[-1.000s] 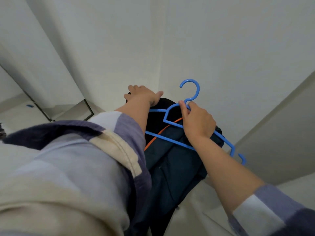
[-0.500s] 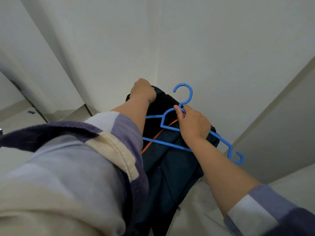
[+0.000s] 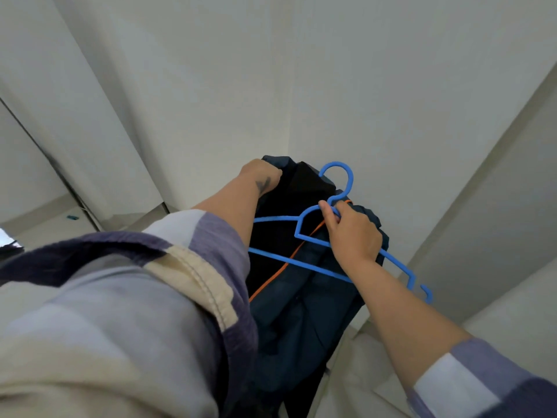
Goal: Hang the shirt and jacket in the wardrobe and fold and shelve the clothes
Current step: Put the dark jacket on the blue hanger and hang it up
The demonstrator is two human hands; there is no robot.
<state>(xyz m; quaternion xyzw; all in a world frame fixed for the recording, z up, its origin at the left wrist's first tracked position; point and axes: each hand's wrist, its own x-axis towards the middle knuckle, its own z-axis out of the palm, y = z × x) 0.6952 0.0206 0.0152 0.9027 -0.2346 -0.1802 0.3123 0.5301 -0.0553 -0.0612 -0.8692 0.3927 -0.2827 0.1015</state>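
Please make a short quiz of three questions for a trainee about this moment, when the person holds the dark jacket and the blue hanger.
1. True or false: the blue hanger hangs on a rail.
2. Which hand grips the hanger near its hook? A) left hand B) right hand C) neither
3. Fill in: the left hand grips the top edge of the dark ____.

Key:
1. False. The right hand holds it in front of the jacket; no rail is in view.
2. B.
3. jacket; an orange trim line runs down it.
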